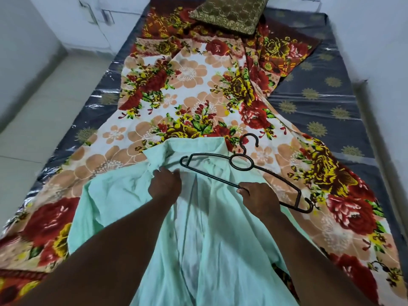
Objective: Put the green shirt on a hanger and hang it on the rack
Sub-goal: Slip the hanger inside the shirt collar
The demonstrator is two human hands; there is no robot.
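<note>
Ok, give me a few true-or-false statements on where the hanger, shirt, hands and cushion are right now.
1. The right hand holds the black hanger. True.
2. The black hanger is already inside the green shirt. False: it is outside, over the collar end.
3. The left hand grips the green shirt. True.
4. The cushion lies on the green shirt. False: it sits at the bed's far end, apart from it.

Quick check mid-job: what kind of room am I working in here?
Most likely a home bedroom: a mattress in clear plastic, a floral bedsheet spread over it, and a gold-patterned cushion at the far end. The green shirt lies on that sheet, the black hanger held over it.
</note>
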